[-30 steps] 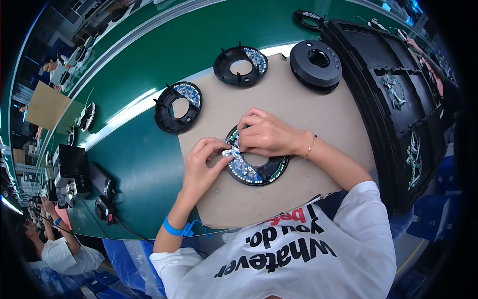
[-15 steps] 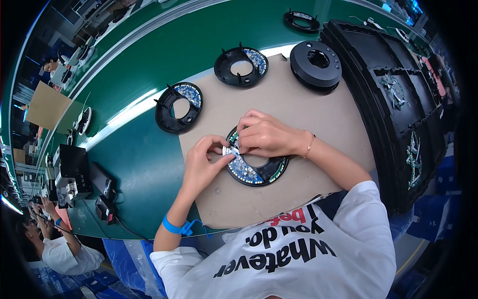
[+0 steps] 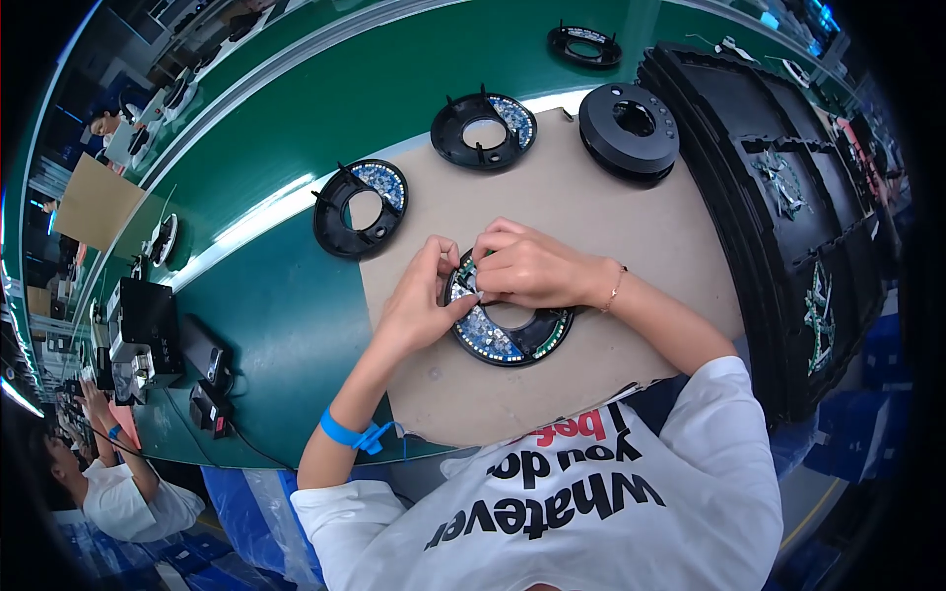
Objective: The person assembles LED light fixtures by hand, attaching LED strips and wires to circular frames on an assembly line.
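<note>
A black ring-shaped housing [image 3: 512, 335] with curved circuit-board segments set in it lies on a brown cardboard sheet [image 3: 601, 207] in front of me. My left hand [image 3: 419, 305] pinches a small board piece at the ring's upper left rim. My right hand [image 3: 527, 266] covers the ring's top edge, fingers curled down on the same piece. What lies under the fingers is hidden.
Two more black rings with boards [image 3: 360, 205] [image 3: 485, 128] sit at the cardboard's far edge, a thick black round part [image 3: 629, 128] to their right, another ring [image 3: 584, 44] farther back. Stacked black trays [image 3: 788, 197] stand on the right. A co-worker [image 3: 118, 483] sits at lower left near black boxes [image 3: 148, 320].
Both hands stay on the ring's upper left rim; the fingers shift only slightly. The ring at the far back has moved along the green belt.
</note>
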Demonstrator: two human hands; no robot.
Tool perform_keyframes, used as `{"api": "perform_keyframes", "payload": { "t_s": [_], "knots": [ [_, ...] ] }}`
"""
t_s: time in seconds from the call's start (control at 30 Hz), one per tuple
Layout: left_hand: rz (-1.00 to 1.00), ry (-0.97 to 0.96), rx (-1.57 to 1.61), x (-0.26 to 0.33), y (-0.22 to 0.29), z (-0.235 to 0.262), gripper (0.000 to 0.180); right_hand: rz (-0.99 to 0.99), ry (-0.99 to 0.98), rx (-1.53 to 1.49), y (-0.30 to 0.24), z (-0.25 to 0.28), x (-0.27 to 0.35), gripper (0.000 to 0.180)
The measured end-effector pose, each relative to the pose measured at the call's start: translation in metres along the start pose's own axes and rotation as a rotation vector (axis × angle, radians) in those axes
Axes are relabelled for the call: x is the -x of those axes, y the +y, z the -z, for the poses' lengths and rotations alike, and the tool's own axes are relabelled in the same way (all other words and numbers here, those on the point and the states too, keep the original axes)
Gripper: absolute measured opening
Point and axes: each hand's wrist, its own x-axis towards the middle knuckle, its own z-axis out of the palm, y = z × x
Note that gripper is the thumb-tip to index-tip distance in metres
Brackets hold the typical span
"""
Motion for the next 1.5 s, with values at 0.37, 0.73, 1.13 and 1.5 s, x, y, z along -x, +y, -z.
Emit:
{"api": "perform_keyframes", "payload": {
  "t_s": [0.37,0.73,1.13,1.5],
  "knots": [
    [0.002,0.028,0.578,0.020,-0.008,0.022,0.056,-0.317,0.054,-0.149,-0.007,0.041,-0.011,0.017],
    [-0.118,0.271,1.086,0.027,-0.036,0.054,0.029,-0.467,0.099,-0.426,0.043,0.056,-0.093,0.004],
    [-0.153,0.197,0.882,0.032,-0.027,0.061,0.025,-0.638,0.760,0.107,0.169,0.074,-0.132,0.006],
    [-0.131,0.206,0.822,0.032,-0.020,0.065,0.021,-0.913,0.594,-0.108,0.182,0.063,-0.119,0.014]
  ]
}}
